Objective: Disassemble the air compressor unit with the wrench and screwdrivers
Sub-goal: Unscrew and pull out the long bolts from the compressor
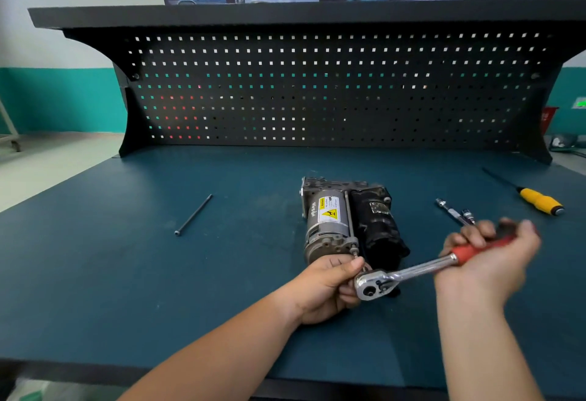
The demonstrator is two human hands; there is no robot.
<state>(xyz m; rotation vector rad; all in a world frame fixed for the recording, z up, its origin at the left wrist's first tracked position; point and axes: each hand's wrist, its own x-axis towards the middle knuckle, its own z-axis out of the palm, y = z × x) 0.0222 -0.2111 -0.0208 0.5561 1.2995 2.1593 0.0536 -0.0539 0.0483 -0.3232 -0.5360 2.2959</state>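
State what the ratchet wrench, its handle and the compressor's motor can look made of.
The ratchet wrench: polished, probably chromed steel; bright glints on head and shaft. Its handle: red, matte, likely plastic or rubber; blurred. The motor can: dull grey metal, perhaps aluminium; soft sheen.

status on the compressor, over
Right hand grips ratchet wrench handle; left hand holds its head at near end of compressor. One long bolt lies loose, left. Nothing in the way.

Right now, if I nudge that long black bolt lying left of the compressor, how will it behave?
The long bolt looks round and thin, so it would probably roll sideways. It lies straight, so likely stiff metal. The matte bench mat may slow it.
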